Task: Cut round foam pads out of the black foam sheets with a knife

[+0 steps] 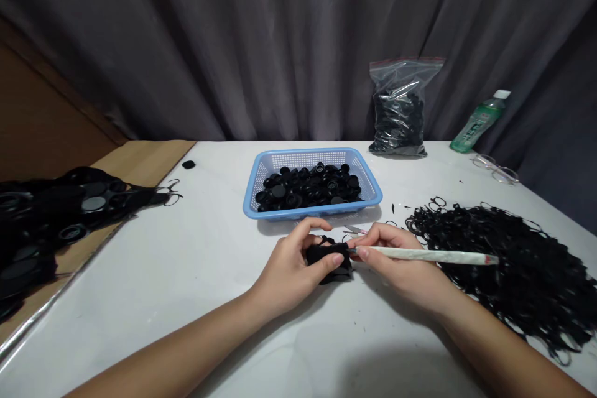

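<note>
My left hand (pixel 291 267) pinches a soft black piece (pixel 326 260), probably rubber, in front of the blue basket. My right hand (pixel 392 261) grips a long white wrapped stick (pixel 429 255) with a red-marked far end. The stick's dark tip presses into the black piece, close to my left fingers. Part of the black piece is hidden by my fingers. Just beyond my right fingers lies a small pair of metal tweezers or scissors (pixel 354 230), partly hidden. A large tangle of thin black rubber loops (pixel 508 267) lies to the right of my right forearm.
A blue plastic basket (pixel 303 153) holds several black discs. Behind it are a zip bag of black pieces (pixel 398 112), a green bottle (pixel 480 121) and glasses (pixel 494 169). More black discs (pixel 60 217) lie on cardboard at left, before a grey curtain (pixel 280 43).
</note>
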